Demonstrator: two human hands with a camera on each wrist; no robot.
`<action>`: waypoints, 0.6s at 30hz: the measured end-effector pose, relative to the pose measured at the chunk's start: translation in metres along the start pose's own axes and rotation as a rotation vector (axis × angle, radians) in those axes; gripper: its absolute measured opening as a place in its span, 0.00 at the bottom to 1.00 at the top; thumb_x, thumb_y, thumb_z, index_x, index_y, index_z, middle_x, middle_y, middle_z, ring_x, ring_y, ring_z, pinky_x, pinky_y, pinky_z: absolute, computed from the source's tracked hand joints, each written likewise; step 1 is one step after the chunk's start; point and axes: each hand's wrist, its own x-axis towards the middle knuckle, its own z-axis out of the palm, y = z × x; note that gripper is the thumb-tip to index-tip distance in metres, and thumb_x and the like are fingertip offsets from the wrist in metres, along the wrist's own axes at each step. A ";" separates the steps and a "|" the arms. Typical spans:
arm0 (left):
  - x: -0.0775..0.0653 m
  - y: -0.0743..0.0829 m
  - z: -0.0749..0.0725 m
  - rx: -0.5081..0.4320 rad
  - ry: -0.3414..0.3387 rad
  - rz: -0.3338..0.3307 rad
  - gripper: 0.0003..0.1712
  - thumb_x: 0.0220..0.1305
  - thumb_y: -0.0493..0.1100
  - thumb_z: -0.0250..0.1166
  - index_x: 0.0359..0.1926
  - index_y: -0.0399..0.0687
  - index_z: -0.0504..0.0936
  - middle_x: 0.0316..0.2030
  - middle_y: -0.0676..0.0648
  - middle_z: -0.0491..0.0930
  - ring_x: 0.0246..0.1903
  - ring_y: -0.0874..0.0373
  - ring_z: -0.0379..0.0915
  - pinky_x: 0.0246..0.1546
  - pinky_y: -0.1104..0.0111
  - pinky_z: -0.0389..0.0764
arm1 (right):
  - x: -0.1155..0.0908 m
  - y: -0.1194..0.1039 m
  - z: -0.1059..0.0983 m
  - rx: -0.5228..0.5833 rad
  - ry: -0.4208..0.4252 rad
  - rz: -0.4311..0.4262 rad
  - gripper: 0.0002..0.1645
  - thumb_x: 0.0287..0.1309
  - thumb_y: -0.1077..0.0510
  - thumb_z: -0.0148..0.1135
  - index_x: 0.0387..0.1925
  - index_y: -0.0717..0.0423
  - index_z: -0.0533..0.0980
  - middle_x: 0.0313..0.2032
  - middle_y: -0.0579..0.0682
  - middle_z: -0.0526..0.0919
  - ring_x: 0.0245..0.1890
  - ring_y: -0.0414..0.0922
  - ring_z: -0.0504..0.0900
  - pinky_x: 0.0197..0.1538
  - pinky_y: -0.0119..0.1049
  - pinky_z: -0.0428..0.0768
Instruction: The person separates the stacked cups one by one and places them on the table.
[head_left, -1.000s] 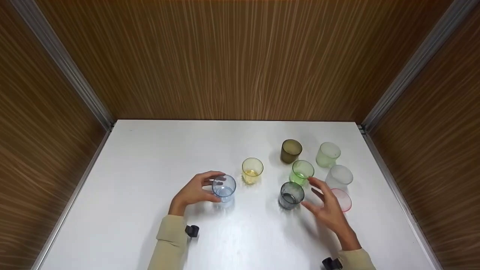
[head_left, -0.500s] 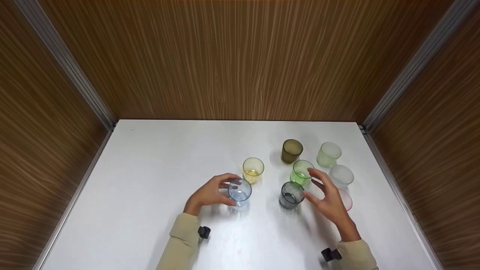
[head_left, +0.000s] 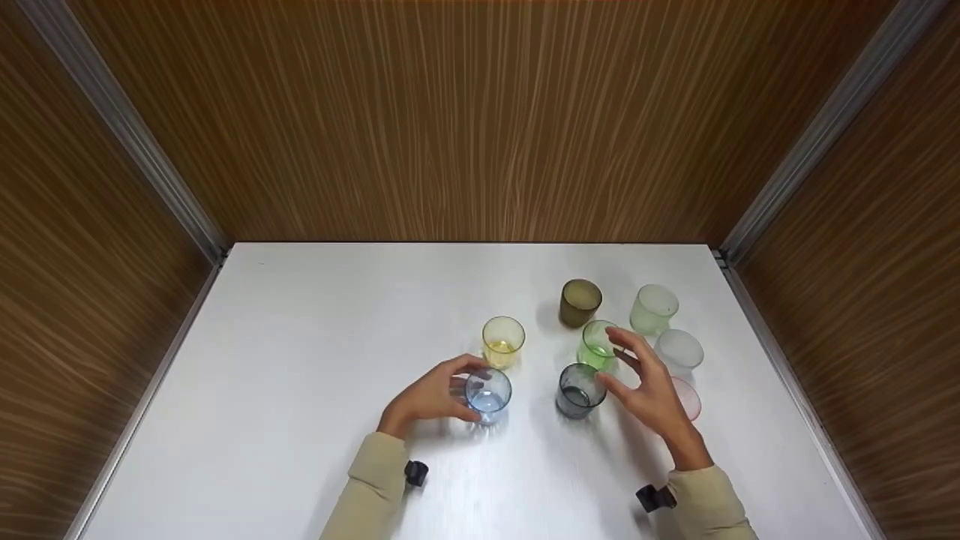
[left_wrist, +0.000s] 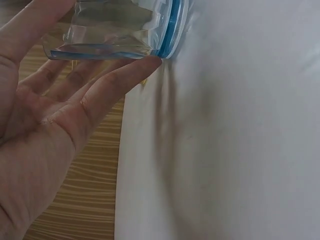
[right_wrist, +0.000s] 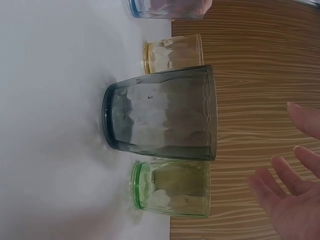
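Observation:
My left hand holds a clear blue glass, fingers round the far side and thumb on the near side. In the left wrist view a fingertip lies by the thick blue base of this glass. My right hand hovers with spread fingers, holding nothing. It is nearest a dark grey glass and a green glass, which its fingertips partly overlap in the head view. The right wrist view shows the right hand apart from the grey glass. A yellow glass stands just behind the blue one.
A brown glass stands behind the green one. On the right are a pale green glass, a frosted white glass and a pink glass, partly hidden by the right hand. Wood-grain panels surround the white table.
My left hand has carried the blue glass to the right and slightly nearer, to just in front of the yellow glass. The right hand has shifted slightly up and left over the grey and green glasses.

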 end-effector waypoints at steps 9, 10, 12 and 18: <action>-0.001 0.000 0.001 0.002 -0.007 -0.016 0.47 0.50 0.27 0.79 0.70 0.46 0.70 0.65 0.39 0.75 0.66 0.37 0.73 0.68 0.46 0.75 | 0.014 -0.003 -0.001 -0.033 -0.011 0.031 0.41 0.49 0.79 0.72 0.67 0.70 0.70 0.64 0.68 0.74 0.65 0.31 0.74 0.67 0.25 0.75; -0.001 0.000 0.001 0.009 -0.009 -0.015 0.47 0.50 0.28 0.79 0.71 0.45 0.69 0.65 0.38 0.75 0.67 0.37 0.73 0.68 0.46 0.75 | 0.015 -0.004 -0.002 -0.037 -0.012 0.035 0.41 0.50 0.78 0.72 0.67 0.69 0.71 0.65 0.67 0.75 0.65 0.31 0.74 0.68 0.25 0.75; -0.003 0.001 0.000 0.028 -0.020 -0.013 0.50 0.51 0.29 0.79 0.73 0.44 0.67 0.67 0.38 0.74 0.69 0.37 0.71 0.69 0.46 0.74 | 0.019 -0.005 -0.005 -0.051 -0.009 0.038 0.40 0.51 0.77 0.72 0.67 0.68 0.71 0.64 0.64 0.76 0.64 0.31 0.74 0.67 0.24 0.75; -0.013 0.010 -0.019 0.129 -0.032 -0.001 0.48 0.58 0.37 0.77 0.76 0.38 0.63 0.70 0.34 0.71 0.70 0.34 0.68 0.70 0.44 0.72 | 0.033 -0.008 -0.019 -0.140 0.012 0.047 0.37 0.55 0.73 0.72 0.67 0.67 0.72 0.65 0.65 0.76 0.63 0.27 0.72 0.66 0.20 0.73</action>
